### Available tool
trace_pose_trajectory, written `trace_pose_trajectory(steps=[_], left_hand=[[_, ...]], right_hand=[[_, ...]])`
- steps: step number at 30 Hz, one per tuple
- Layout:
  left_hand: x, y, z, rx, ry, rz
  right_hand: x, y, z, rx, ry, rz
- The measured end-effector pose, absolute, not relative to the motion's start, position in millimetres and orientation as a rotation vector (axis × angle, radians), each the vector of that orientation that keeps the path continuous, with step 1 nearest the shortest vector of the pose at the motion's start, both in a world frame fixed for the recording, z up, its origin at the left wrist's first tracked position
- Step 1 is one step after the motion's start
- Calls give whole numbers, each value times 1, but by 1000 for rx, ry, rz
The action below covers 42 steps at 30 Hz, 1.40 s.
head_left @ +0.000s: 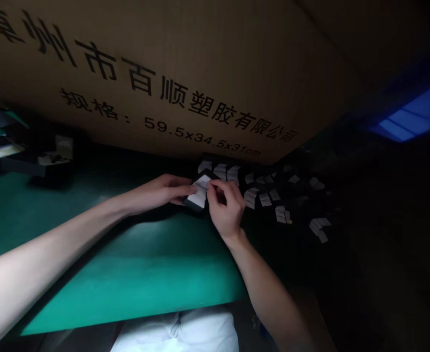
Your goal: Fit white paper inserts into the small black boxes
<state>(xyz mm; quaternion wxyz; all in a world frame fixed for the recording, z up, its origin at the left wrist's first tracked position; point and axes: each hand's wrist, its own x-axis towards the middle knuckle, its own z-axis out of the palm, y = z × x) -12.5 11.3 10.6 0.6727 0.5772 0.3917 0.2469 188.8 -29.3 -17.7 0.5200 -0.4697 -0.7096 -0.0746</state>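
My left hand [176,189] grips a small dark box [190,205] from its left side, with the thumb over the top. Inside the box lies a white insert [198,196] with a fold or step across it. At the box's right side, my right hand [227,200] is closed in a pinch, thumb and forefinger at the upper right of the insert. What is between those fingertips, if anything, is too small to make out. Just behind the box stand more white folded pieces [220,171] set in dark surroundings.
A large printed cardboard carton [215,73] rises behind the hands. Several white folded pieces [282,214] are spread to the right in shadow. Dark open boxes [24,164] sit at the left on the green table [145,274], whose front edge is near my body.
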Motion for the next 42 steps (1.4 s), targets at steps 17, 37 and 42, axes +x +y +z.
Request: trace_pose_trajectory(steps=[17, 37, 42], left_hand=[[-14, 13, 9, 1373, 910, 533], [-13, 12, 17, 1447, 883, 447], [-13, 11, 19, 1483, 847, 424]], right_hand=[[201, -24, -18, -1165, -1747, -16], [201, -23, -20, -1085, -1849, 127], [199, -24, -20, -1125, -1850, 111]])
